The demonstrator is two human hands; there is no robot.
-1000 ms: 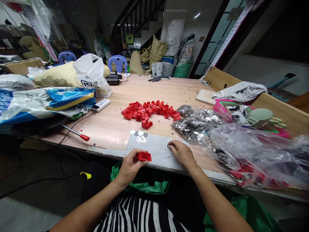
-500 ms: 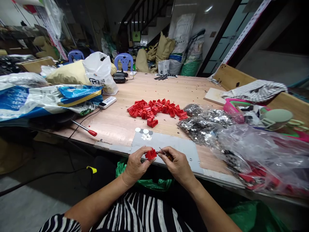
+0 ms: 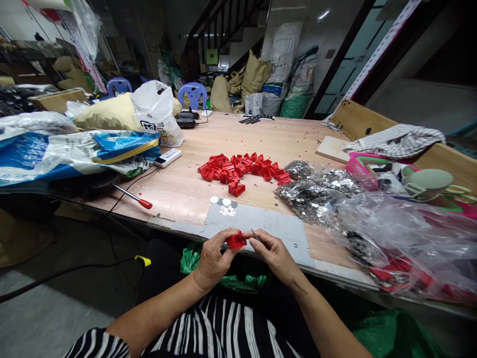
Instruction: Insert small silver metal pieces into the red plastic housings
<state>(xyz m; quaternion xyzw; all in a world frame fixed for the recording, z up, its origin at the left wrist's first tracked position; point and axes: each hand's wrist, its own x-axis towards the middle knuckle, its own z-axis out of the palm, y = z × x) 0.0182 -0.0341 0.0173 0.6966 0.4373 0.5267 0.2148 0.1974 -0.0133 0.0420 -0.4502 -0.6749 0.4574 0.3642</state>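
Little red plastic piece (image 3: 236, 241) was boxy and hollow, pinched in the left hand (image 3: 216, 253). Thin dark tool (image 3: 254, 234) sat slanted right beside it, mostly hidden by the right hand (image 3: 275, 254).

1. The place looked like a workshop.
2. A big table (image 3: 290, 139) held a heap of red parts (image 3: 224, 171) and bags of shiny bits (image 3: 311, 200).
3. Full, tall sacks (image 3: 255, 78) stood near some stairs (image 3: 241, 36).

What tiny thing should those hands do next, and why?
Perhaps the right hand should press gently with its index finger: that fingertip is right at the edge of the red part, which the left hand grips, while the slim tool seems apart from it.
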